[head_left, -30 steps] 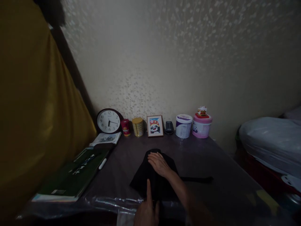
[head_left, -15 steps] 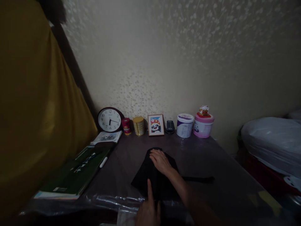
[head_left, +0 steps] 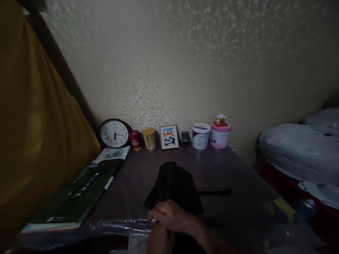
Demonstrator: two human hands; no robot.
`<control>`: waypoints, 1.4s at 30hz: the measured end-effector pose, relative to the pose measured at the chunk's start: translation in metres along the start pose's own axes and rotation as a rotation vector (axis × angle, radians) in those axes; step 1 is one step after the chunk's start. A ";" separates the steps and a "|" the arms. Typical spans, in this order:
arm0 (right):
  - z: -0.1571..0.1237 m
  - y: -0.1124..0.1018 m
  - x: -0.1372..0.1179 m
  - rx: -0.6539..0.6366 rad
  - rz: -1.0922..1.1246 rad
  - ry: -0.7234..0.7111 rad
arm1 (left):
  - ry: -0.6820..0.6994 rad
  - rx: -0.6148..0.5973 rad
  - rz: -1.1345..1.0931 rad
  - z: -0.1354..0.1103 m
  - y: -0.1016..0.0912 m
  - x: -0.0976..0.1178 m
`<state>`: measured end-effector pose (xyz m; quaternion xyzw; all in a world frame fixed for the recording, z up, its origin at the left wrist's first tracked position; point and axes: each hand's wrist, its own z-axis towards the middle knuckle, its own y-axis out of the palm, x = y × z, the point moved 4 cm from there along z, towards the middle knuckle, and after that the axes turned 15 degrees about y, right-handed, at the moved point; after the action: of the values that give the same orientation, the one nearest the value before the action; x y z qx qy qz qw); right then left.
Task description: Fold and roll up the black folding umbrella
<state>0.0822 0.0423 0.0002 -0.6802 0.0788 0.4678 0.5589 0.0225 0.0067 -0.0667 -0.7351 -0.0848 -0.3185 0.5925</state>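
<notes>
Centrally, a black cloth (head_left: pixel 176 185) lies on the table (head_left: pixel 233 176) near its front edge, a dark strap (head_left: pixel 215 192) stretching right. At the cloth's near side, the curled right hand (head_left: pixel 169 214) meets the left hand (head_left: pixel 159 240); in this dimness I cannot tell whether either grip pinches fabric.

We seem to be in a home: leaf-patterned wallpaper (head_left: pixel 148 84) behind the framed panda picture (head_left: pixel 169 137), an analog clock (head_left: pixel 112 135) to its left, a lucky-cat figurine (head_left: pixel 220 119) to its right.
</notes>
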 end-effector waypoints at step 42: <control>0.001 -0.082 0.167 0.557 0.480 0.760 | -0.101 0.146 -0.079 -0.005 -0.012 0.010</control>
<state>0.2254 0.1423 -0.0647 -0.5904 0.5507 0.2640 0.5277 0.0220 0.0028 -0.0508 -0.7012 -0.1665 -0.2973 0.6262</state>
